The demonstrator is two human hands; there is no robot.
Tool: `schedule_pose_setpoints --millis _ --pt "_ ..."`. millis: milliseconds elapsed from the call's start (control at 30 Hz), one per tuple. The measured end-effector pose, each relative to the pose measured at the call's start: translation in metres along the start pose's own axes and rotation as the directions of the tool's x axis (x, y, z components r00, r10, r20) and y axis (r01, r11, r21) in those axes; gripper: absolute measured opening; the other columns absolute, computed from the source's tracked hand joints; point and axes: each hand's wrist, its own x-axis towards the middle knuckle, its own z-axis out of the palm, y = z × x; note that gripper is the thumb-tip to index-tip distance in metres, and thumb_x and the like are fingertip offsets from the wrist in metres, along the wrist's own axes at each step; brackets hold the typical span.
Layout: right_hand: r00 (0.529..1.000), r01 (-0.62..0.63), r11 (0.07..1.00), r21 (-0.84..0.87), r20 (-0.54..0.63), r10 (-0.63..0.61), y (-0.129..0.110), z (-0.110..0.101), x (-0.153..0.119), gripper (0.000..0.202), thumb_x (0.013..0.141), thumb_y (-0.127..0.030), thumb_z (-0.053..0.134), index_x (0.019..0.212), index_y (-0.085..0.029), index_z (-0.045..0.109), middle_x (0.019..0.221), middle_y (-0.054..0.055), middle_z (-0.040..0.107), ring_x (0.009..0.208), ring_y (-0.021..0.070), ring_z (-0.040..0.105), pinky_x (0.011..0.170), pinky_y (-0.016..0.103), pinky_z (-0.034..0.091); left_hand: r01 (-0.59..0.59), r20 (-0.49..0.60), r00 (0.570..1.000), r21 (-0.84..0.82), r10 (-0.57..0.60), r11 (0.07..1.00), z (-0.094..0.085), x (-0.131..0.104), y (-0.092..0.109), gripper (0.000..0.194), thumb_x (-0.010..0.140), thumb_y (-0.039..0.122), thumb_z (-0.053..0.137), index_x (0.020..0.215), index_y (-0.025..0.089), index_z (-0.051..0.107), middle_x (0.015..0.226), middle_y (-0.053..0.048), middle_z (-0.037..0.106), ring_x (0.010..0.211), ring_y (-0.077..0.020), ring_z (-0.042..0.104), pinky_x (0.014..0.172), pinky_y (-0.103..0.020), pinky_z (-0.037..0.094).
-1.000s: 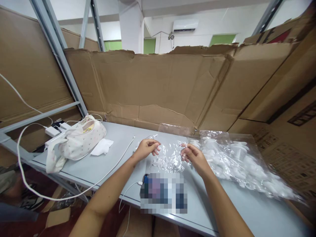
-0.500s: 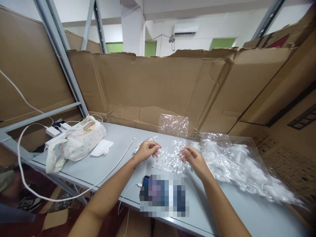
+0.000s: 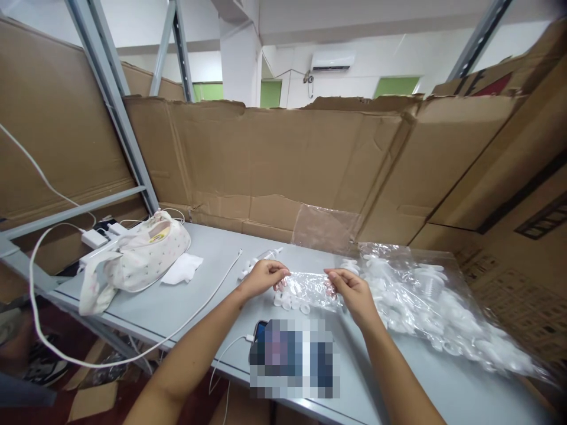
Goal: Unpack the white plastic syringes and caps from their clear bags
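A clear plastic bag [image 3: 310, 289] is stretched between my two hands above the grey table [image 3: 212, 245]. My left hand [image 3: 266, 276] pinches its left upper corner, and my right hand [image 3: 349, 286] pinches the right one. Below and partly behind the bag lie several small white plastic rings [image 3: 286, 303]. Right of my right hand, a large clear bag [image 3: 411, 295] full of white plastic pieces spreads over the table. Some white pieces [image 3: 248, 268] in clear wrap lie just beyond my left hand.
A phone [image 3: 259, 333] with a cable lies at the front edge, partly pixelated. At left are a white cloth bag [image 3: 146, 254], a tissue [image 3: 182, 268], a power strip [image 3: 100, 251] and a long white cable [image 3: 195, 323]. A cardboard wall [image 3: 274, 159] stands behind, with another clear plastic sheet [image 3: 325, 227] against it.
The clear bag between my hands has gone from hanging loose and crumpled to a taut, flatter upper edge. Behind it, the other clear sheet has shifted right and tilted.
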Motion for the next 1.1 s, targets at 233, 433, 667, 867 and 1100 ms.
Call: schedule_pose_setpoints --millis 233,433,667,867,1100 --pt "0.999 0.008 1.000 0.008 0.037 -0.008 0.002 -0.003 0.002 0.040 0.063 -0.053 0.077 0.080 -0.017 0.072 0.056 0.000 0.060 0.044 0.0116 0.052 0.043 0.026 0.042 -0.050 -0.003 0.999 -0.028 0.050 0.998 -0.006 0.002 0.001 0.040 0.073 0.047 0.068 0.079 0.008 0.066 0.057 -0.002 0.060 0.043 -0.0074 0.050 0.045 -0.021 0.040" --pt "0.991 -0.052 0.997 0.060 0.128 0.044 0.002 -0.002 0.000 0.051 0.064 -0.059 0.074 0.095 -0.019 0.069 0.071 0.004 0.068 0.058 0.0175 0.064 0.058 0.033 0.053 -0.057 -0.078 0.996 -0.079 0.051 0.995 -0.004 0.005 -0.004 0.046 0.069 0.052 0.070 0.082 0.008 0.067 0.055 -0.001 0.058 0.046 -0.0086 0.053 0.046 -0.022 0.043" --pt "0.944 -0.165 0.986 0.000 0.291 0.158 -0.001 0.007 -0.005 0.048 0.058 -0.054 0.081 0.087 -0.018 0.070 0.070 0.005 0.070 0.059 0.0189 0.065 0.061 0.035 0.054 -0.004 -0.051 0.999 -0.123 -0.002 0.992 -0.001 0.003 0.000 0.059 0.068 0.057 0.069 0.101 0.008 0.064 0.071 -0.005 0.066 0.051 -0.0118 0.061 0.048 -0.023 0.048" --pt "0.966 -0.136 0.990 -0.029 0.217 0.139 0.001 0.004 -0.001 0.046 0.059 -0.055 0.079 0.084 -0.017 0.070 0.069 0.004 0.068 0.056 0.0179 0.065 0.059 0.033 0.054 0.063 0.086 0.995 -0.155 -0.051 0.986 0.001 0.002 -0.006 0.053 0.065 0.053 0.074 0.092 0.008 0.065 0.075 -0.007 0.068 0.055 -0.0129 0.065 0.049 -0.021 0.048" --pt "0.960 -0.155 0.988 -0.007 0.233 0.153 0.002 0.003 0.001 0.047 0.058 -0.057 0.079 0.082 -0.017 0.069 0.066 0.004 0.067 0.057 0.0195 0.067 0.062 0.036 0.056 0.063 0.064 0.997 -0.166 -0.053 0.984 -0.002 0.004 -0.007 0.052 0.066 0.050 0.074 0.094 0.007 0.066 0.076 -0.009 0.069 0.056 -0.0140 0.066 0.050 -0.022 0.050"
